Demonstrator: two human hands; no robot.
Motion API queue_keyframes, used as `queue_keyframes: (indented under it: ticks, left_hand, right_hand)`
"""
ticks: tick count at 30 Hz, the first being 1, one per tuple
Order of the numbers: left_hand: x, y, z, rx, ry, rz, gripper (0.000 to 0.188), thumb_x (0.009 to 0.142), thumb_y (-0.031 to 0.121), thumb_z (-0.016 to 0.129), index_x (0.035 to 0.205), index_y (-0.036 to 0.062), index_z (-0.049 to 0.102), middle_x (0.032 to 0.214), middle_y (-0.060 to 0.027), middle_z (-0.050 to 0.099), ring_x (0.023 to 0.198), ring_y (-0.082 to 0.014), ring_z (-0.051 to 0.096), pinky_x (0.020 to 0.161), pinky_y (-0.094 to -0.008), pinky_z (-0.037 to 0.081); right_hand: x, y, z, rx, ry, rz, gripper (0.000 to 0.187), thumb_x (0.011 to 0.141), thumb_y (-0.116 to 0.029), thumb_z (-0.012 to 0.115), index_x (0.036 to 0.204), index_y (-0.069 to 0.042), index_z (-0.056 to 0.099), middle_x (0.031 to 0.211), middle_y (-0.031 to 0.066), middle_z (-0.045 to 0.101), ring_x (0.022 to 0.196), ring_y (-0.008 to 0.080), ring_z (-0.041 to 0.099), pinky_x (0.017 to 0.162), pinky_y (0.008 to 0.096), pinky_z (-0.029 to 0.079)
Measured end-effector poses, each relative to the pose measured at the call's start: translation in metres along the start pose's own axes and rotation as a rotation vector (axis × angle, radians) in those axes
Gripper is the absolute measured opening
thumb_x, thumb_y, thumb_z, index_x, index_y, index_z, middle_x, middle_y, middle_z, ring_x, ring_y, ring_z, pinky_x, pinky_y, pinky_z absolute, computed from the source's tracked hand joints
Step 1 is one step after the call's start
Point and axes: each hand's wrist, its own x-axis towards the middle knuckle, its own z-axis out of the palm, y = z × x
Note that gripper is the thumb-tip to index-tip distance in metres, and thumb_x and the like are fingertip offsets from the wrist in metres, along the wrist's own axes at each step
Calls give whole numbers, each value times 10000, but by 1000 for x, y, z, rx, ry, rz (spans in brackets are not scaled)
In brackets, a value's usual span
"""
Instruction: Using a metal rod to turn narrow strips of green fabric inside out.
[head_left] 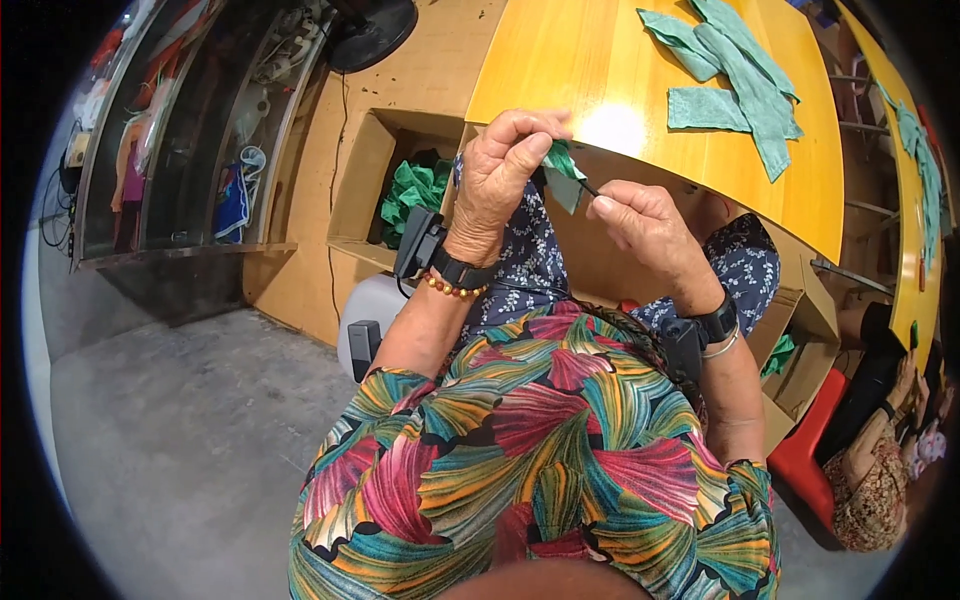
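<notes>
My left hand is closed, thumb against fingers, on the upper end of a small green cloth piece. The cloth hangs over my lap, just off the near edge of the yellow table. My right hand pinches a thin dark stick-like tool. Its far end reaches the cloth, and I cannot tell whether it is inside or only touching. My fingers cover the rest of the tool. On the table farther off lie several flat green cloth strips, partly overlapping.
An open cardboard box with crumpled green cloth stands left of my knees, another cardboard box at the right. A glass-fronted cabinet is at the far left. A co-worker sits at the right beside a red chair.
</notes>
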Motion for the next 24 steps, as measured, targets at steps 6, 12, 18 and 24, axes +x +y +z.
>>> queue_keyframes:
  ticks: [6, 12, 18, 24]
  left_hand:
    - [-8, -5, 6, -206, 130, -248, 133, 845, 176, 584, 900, 58, 554, 777, 32, 544, 664, -31, 484, 607, -168, 411]
    - [-17, -24, 20, -525, 283, -359, 105, 834, 145, 597, 837, 53, 547, 742, 5, 559, 645, -61, 510, 574, -196, 429]
    - [-16, -18, 20, -677, 368, -421, 248, 861, 255, 547, 915, 13, 563, 794, -41, 598, 681, -108, 562, 619, -235, 467]
    - [-12, -16, 18, -507, 280, -419, 223, 869, 202, 523, 889, -10, 586, 804, -61, 616, 698, -124, 580, 672, -240, 474]
  right_hand:
    - [4, 4, 6, -47, 30, -65, 218, 863, -191, 511, 749, -11, 561, 558, -53, 391, 525, 40, 347, 463, 206, 305]
    - [18, 27, 12, -183, 96, -201, 233, 860, -188, 520, 725, 0, 549, 559, -42, 411, 534, 49, 366, 470, 221, 328]
    - [14, 18, 12, 67, 73, -72, 243, 865, -200, 520, 718, -11, 560, 555, -55, 435, 514, 39, 370, 451, 206, 312]
    - [10, 26, 3, 105, 39, -7, 230, 876, -222, 503, 742, -45, 564, 529, -70, 360, 472, 21, 305, 424, 187, 244]
